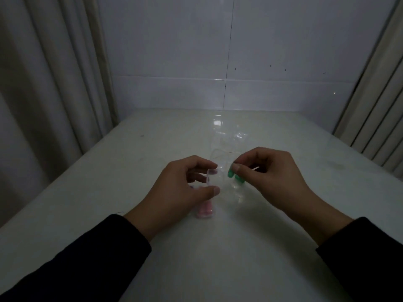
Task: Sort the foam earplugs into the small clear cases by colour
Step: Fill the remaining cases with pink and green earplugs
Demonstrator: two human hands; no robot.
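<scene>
Black sleeves (65, 269) cover both forearms at the near edge of the pale, glossy surface (218, 258). Just beneath the left hand (174, 188), towards the wrist, lies a small clear case (204, 209) filled with pink earplugs (206, 207); their colour shows through the plastic as a soft, blurred blush, and single plugs cannot be counted.

That left hand has its thumb and forefinger curled in a narrow grip on an open clear case (214, 174), pinching it by its rim; the case is nearly invisible but for pale edges and a raised lid behind it.

Directly to the right of it, the right hand (272, 175) pinches a green earplug (230, 173) between thumb and forefinger, the other fingers curled loosely. This plug is a short, rounded, bright green stub poking out below the fingertip. Touching or just beside it, under the same hand, sits a second green earplug (238, 179), partly hidden; whether it lies in a case I cannot tell.

Beyond both hands, further clear cases (238, 136) stand as faint glints. White wall tiles (283, 51) rise behind, flanked by beige curtains (43, 83).
</scene>
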